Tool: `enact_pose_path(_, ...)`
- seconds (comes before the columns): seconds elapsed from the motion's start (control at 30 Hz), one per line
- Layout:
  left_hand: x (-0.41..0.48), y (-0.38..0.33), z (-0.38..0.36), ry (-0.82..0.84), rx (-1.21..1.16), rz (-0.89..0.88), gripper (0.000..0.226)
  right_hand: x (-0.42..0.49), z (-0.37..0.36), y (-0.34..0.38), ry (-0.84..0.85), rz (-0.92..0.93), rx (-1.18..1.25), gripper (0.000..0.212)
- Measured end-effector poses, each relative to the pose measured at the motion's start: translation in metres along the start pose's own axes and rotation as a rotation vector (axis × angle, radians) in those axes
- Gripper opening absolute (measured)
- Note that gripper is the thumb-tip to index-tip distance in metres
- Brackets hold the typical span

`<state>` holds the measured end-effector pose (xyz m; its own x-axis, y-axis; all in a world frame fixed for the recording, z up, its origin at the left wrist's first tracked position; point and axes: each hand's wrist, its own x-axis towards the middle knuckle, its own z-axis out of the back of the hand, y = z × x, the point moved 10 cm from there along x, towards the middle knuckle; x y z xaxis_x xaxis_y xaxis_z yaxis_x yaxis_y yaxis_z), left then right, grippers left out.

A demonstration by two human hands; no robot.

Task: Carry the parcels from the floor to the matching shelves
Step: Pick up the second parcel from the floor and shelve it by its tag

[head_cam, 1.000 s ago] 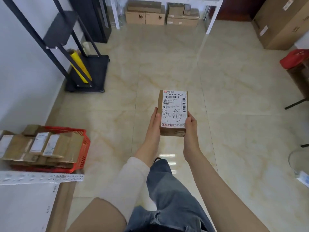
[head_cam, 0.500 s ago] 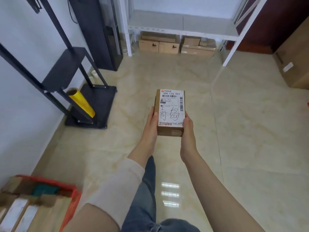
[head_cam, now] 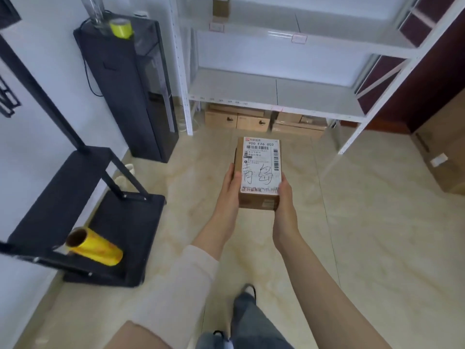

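Small cardboard parcel (head_cam: pixel 259 200), shipping label (head_cam: pixel 261 167) facing up with handwritten characters, held in mid-air over the tiled floor (head_cam: pixel 364 235), near the white shelving unit (head_cam: pixel 276 107). Gripped on both long sides: left hand (head_cam: pixel 230 187) along the left edge, thumb against the side, fingers hidden beneath; right hand (head_cam: pixel 284 195) clasped round the near right corner. Under the lowest shelf board, cardboard boxes (head_cam: pixel 236 119) on the floor. To the left, a black tower cabinet (head_cam: pixel 130 91) with a yellow tape roll (head_cam: pixel 121 27) on top. Nearer, a black rack (head_cam: pixel 83 197) and a yellow film roll (head_cam: pixel 94 249). Far right, a large carton (head_cam: pixel 445 157).
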<state>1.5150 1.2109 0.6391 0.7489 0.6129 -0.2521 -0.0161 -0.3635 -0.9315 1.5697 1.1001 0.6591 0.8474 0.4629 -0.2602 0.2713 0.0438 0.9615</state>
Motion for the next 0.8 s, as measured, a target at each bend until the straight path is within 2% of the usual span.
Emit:
enact_pose_path(0.13,0.11,-0.03,-0.007,0.033,-0.015,-0.02,0.081,0.106,-0.023,0.031,0.013,0.035,-0.065,0.069)
enact_pose_path(0.27,0.215,-0.076,-0.029,0.06,0.017,-0.073,0.071,0.214,-0.042,0.076,0.017,0.099,-0.012,0.051)
enact_pose_path(0.37,0.287,-0.12,-0.036,0.058,0.005,-0.097,0.062,0.288,-0.068,0.116,0.031,0.113,0.005,0.051)
enact_pose_path(0.5,0.38,-0.186,-0.029,0.025,0.013,-0.152,0.074,0.377,-0.116,0.174,0.082,0.127,0.008,0.052)
enact_pose_path(0.63,0.466,-0.256,-0.02,-0.027,0.044,-0.235,0.091,0.456,-0.164,0.236,0.135,0.22,-0.021,0.055)
enact_pose_path(0.7,0.509,-0.296,-0.02,-0.009,0.022,-0.277,0.087,0.495,-0.191,0.27,0.162,0.261,-0.04,0.056)
enact_pose_path(0.8,0.57,-0.363,-0.019,0.041,-0.004,-0.361,0.069,0.548,-0.229,0.326,0.177,0.336,-0.027,0.055)
